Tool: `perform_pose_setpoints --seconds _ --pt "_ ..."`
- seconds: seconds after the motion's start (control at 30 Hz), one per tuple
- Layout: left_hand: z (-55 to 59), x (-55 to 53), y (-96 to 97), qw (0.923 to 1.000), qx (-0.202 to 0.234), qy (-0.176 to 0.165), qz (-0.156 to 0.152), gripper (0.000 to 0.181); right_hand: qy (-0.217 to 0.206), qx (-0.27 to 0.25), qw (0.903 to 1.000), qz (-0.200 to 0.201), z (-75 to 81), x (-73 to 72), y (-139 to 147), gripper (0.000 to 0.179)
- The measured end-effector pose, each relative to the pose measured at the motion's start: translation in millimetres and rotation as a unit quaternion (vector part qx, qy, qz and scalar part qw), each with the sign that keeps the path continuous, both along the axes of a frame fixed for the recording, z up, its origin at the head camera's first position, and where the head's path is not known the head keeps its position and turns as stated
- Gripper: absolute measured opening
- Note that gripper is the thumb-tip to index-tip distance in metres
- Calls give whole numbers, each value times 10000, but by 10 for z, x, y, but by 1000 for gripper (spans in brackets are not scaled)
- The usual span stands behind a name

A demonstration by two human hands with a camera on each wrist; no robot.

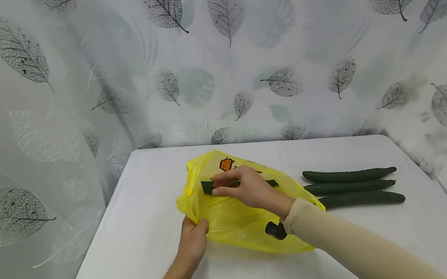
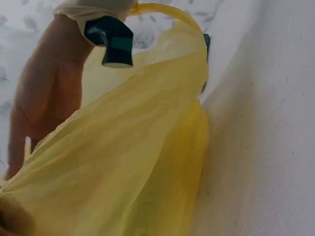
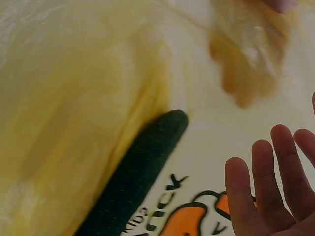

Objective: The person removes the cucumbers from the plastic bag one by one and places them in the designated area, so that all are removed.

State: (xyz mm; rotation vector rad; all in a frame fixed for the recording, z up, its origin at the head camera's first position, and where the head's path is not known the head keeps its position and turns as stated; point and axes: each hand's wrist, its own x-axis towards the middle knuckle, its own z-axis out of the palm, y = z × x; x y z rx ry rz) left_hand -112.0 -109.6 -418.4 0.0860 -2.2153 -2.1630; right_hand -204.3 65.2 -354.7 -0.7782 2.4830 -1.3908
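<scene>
My left hand (image 1: 194, 239) grips the near left edge of a yellow plastic bag (image 1: 242, 222), thumb on the near side. In the right wrist view its fingers (image 3: 248, 73) show blurred through the film. A dark green cucumber (image 1: 208, 188) lies inside the bag, partly hidden by my right hand (image 1: 247, 188). That hand reaches over the bag's mouth, and in the right wrist view its fingers (image 3: 263, 172) are straight and apart from the cucumber (image 3: 142, 169). From the left wrist, the bag (image 2: 118, 142) covers most of the view, with the right hand (image 2: 51, 88) behind it.
Three more cucumbers (image 1: 350, 176) lie side by side at the right of the white table (image 1: 136, 235), the lowest one's left end behind the bag. A leaf-patterned curtain (image 1: 209, 70) hangs behind the table and along its sides. Dark wrist cameras (image 1: 275, 230) sit at both sleeves.
</scene>
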Motion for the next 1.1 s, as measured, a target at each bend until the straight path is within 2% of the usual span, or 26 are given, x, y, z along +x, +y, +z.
perform_pose_setpoints --seconds 0.2,0.43,0.63,0.83,1.1 --pt "11 -2 4 9999 -75 -47 -72 40 -63 335 9994 -82 -217 -93 -72 39" --pt "13 0 19 9998 -197 -46 58 37 -214 787 9961 -331 -402 -217 -36 43" --pt "22 0 25 9997 -252 -68 33 35 72 1512 9864 -643 -525 -315 49 49" --pt "23 -5 30 9998 -207 23 -5 35 462 1900 9790 -581 -591 -354 93 56" --pt "8 2 43 9998 -201 32 -18 37 898 2578 9604 -553 -697 -376 120 62"
